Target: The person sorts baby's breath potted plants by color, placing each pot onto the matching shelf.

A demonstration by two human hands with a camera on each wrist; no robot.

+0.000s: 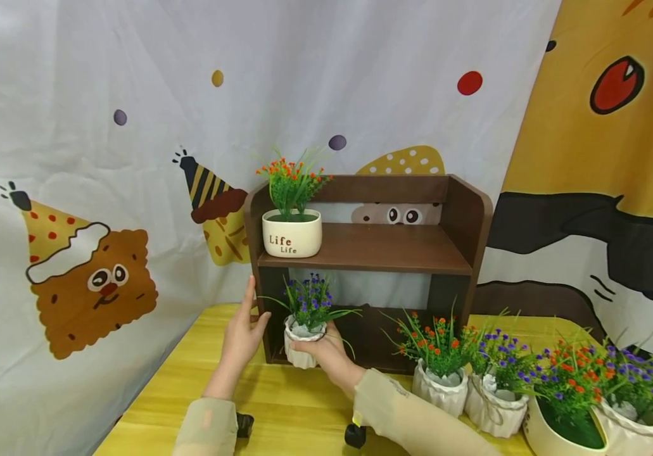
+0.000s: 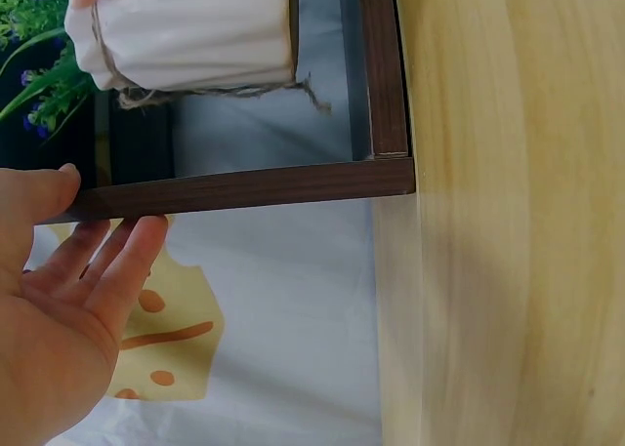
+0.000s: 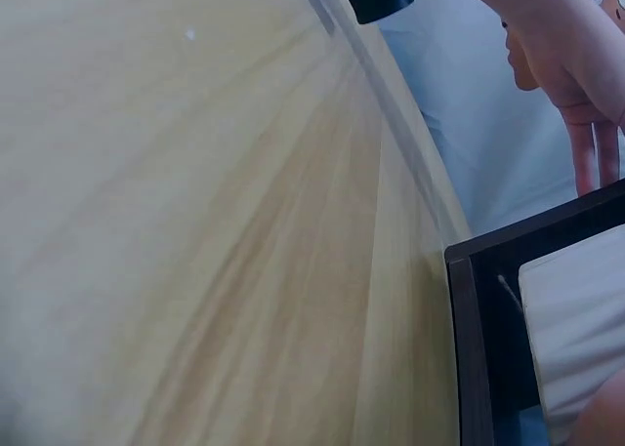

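My right hand [image 1: 332, 354] grips a white pleated flowerpot [image 1: 300, 342] with purple flowers and long green leaves. The pot is upright at the left of the lower compartment of a brown wooden shelf [image 1: 372, 250]; whether its base touches the shelf floor cannot be told. A twine tie on this pot shows in the left wrist view. My left hand [image 2: 73, 314] holds the shelf's left side panel [image 2: 254, 192], thumb at its front edge and fingers against the outer face. A cream oval planter [image 1: 292, 234] lettered "Life", with orange flowers, stands on the upper shelf's left.
Several potted plants line the table's right side, including an orange-flowered pot [image 1: 440, 386], a purple-flowered pot [image 1: 497, 405] and a cream oval planter [image 1: 565, 437]. Behind the wooden table [image 1: 303, 418] hangs a white cartoon-printed cloth [image 1: 161, 95].
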